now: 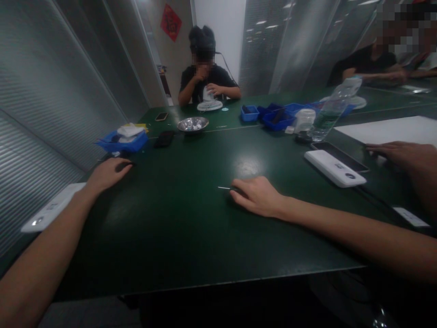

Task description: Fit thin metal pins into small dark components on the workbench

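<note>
My right hand (256, 195) rests on the dark green table (170, 218), its fingers closed around a thin pale rod (223, 187) that sticks out to the left. The rod's other end is hidden in the fingers, so I cannot tell its kind. On the left, my left hand (108, 174) lies on the table just in front of a blue tray (124, 145). Thumb and fingers are curled together, with something small and dark at their tips that is too blurred to name. The blue tray bears white tissue and a yellow item.
Across the table sits a person (208, 86) behind a white basket (210, 106). A metal bowl (193, 125), blue bins (278, 117), a plastic bottle (336, 109) and a white power bank (334, 168) stand around. Another person's hand (403, 155) lies at right.
</note>
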The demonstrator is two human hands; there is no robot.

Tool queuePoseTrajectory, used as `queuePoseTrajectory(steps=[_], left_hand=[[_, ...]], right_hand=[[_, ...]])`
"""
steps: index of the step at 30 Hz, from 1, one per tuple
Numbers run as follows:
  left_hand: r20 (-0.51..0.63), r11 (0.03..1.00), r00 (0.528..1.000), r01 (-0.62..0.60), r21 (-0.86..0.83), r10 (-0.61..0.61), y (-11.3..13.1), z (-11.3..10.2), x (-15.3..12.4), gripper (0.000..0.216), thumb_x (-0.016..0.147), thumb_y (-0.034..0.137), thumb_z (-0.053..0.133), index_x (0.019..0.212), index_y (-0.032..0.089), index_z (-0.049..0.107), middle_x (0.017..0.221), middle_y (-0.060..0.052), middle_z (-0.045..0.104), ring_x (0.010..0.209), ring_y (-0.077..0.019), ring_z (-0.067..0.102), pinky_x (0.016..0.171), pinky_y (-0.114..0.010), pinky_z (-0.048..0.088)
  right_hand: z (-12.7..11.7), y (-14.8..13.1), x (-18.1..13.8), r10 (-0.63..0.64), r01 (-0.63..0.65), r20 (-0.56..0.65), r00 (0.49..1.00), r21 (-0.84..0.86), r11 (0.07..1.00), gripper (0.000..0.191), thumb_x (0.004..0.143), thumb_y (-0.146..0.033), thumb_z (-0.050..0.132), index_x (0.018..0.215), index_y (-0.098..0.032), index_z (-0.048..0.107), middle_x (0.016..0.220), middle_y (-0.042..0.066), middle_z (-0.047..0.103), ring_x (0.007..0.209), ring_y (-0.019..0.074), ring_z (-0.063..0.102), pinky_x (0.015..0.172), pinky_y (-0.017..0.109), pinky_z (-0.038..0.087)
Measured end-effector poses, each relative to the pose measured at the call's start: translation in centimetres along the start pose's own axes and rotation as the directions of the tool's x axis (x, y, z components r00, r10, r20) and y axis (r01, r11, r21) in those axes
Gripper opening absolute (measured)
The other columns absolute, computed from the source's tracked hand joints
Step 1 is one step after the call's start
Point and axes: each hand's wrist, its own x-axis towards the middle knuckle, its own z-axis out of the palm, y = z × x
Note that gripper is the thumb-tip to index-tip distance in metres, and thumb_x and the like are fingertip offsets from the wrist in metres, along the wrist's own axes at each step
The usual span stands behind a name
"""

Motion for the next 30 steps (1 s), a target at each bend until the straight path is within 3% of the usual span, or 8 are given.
queuePoseTrajectory(steps=[4, 12, 16, 20, 25, 30], left_hand=[[-0.024, 0.993, 0.994, 0.103, -0.062, -0.105, -1.5, 0.5, 0.3, 0.049, 0.103, 0.043, 0.038, 0.132, 0.014, 0.066, 0.130, -0.011, 0.068, 0.113, -0.0260, 0.063, 0.105, -0.037, 0.044], [-0.065, 0.968, 0.969, 0.233, -0.098, -0.240, -3.6, 0.9, 0.5, 0.049, 0.093, 0.046, 0.059, 0.132, 0.017, 0.067, 0.123, -0.009, 0.072, 0.102, -0.0250, 0.067, 0.095, -0.034, 0.048], [0.027, 0.924, 0.924, 0.382, -0.036, -0.381, -3.9, 0.6, 0.9, 0.053, 0.091, 0.055, 0.062, 0.122, 0.015, 0.073, 0.117, -0.012, 0.074, 0.103, -0.0290, 0.067, 0.088, -0.034, 0.049], [0.079, 0.905, 0.904, 0.424, -0.025, -0.421, -3.4, 0.1, 1.0, 0.042, 0.093, 0.049, 0.060, 0.114, 0.017, 0.076, 0.111, -0.009, 0.075, 0.095, -0.0268, 0.067, 0.083, -0.032, 0.048], [-0.047, 0.942, 0.941, 0.335, 0.003, -0.334, -1.4, -0.8, 0.4, 0.039, 0.096, 0.043, 0.054, 0.114, 0.014, 0.071, 0.110, -0.010, 0.074, 0.094, -0.0251, 0.066, 0.083, -0.032, 0.049], [0.022, 0.912, 0.921, 0.387, -0.136, -0.388, -0.5, -1.8, 0.6, 0.043, 0.087, 0.047, 0.067, 0.113, 0.013, 0.074, 0.106, -0.008, 0.076, 0.088, -0.0227, 0.067, 0.079, -0.029, 0.049]], right_hand=[[-0.2, -0.2, 0.0, 0.000, 0.000, 0.005, 1.000, -0.002, 1.000, 0.039, 0.106, -0.045, 0.039, 0.103, -0.015, 0.064, 0.074, 0.003, 0.064, 0.057, 0.0121, 0.048, 0.057, 0.027, 0.024], [0.0, -0.1, 0.0, -0.012, 0.012, -0.010, 1.000, -0.006, 1.000, 0.039, 0.106, -0.046, 0.039, 0.101, -0.016, 0.064, 0.072, 0.002, 0.063, 0.056, 0.0115, 0.046, 0.056, 0.027, 0.023], [0.0, -0.1, 0.0, -0.023, 0.023, -0.007, 1.000, 0.008, 1.000, 0.040, 0.106, -0.046, 0.039, 0.101, -0.016, 0.064, 0.073, 0.002, 0.063, 0.056, 0.0112, 0.046, 0.056, 0.026, 0.024], [0.1, 0.0, 0.0, -0.026, 0.026, -0.015, 1.000, -0.009, 1.000, 0.040, 0.106, -0.046, 0.039, 0.099, -0.016, 0.064, 0.071, 0.002, 0.062, 0.056, 0.0115, 0.045, 0.056, 0.026, 0.024], [0.0, 0.0, 0.1, -0.028, 0.028, 0.000, 1.000, -0.005, 1.000, 0.041, 0.106, -0.048, 0.038, 0.101, -0.016, 0.063, 0.072, 0.002, 0.062, 0.056, 0.0119, 0.045, 0.056, 0.026, 0.026], [-0.3, -0.3, 0.0, -0.015, 0.015, 0.017, 1.000, 0.014, 1.000, 0.039, 0.106, -0.046, 0.039, 0.103, -0.016, 0.064, 0.074, 0.002, 0.064, 0.057, 0.0120, 0.049, 0.056, 0.027, 0.027]])
